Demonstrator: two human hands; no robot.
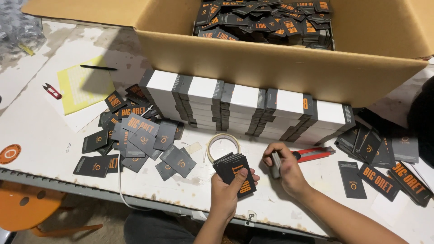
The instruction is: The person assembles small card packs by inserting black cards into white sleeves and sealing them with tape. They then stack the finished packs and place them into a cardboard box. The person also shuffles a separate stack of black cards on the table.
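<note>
Near the table's front edge, our left hand [228, 192] grips a stack of dark tags [234, 171]; our right hand [285, 168] pinches one grey tag [275, 164] just beside it.

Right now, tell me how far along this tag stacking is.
Done: a row of squared-up tag stacks stands on edge against the cardboard box. In hand: the left hand grips a small stack of dark tags; the right hand holds a single tag. Left: loose tags scattered on the table, plus many more inside the box.
</note>
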